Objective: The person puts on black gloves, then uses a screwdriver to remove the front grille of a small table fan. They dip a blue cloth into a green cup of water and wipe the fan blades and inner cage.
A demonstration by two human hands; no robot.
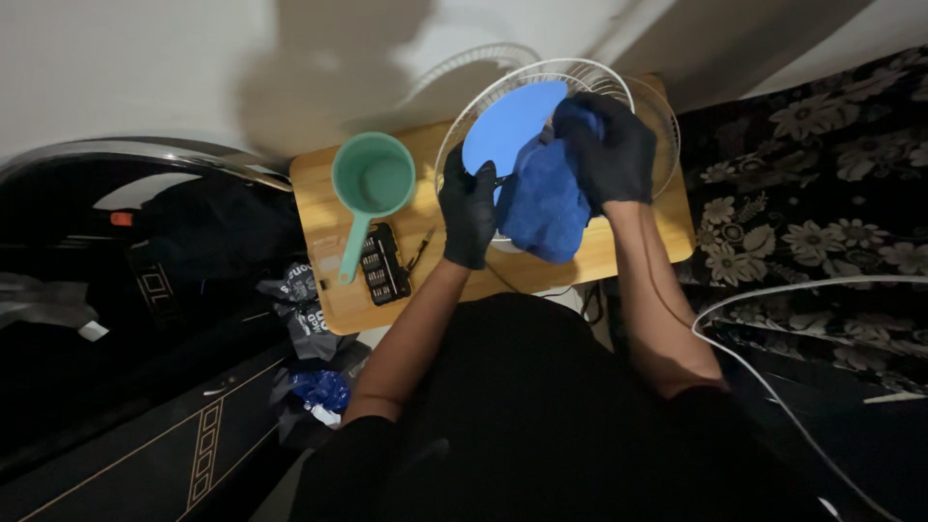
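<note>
Right hand in a black glove clenches the blue cloth against the blue fan blade, upper centre of frame; left hand grips the hub. Best wipe outward, bracing firmly.

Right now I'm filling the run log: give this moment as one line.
left hand: steadies fan | right hand: presses blue cloth on blue blade | green scoop, bit set on board

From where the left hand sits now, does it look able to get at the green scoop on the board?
Probably yes. The left hand grips the fan grille, and the green scoop stands just beside it on the wooden board with nothing between them. It would have to let go of the grille first.
</note>
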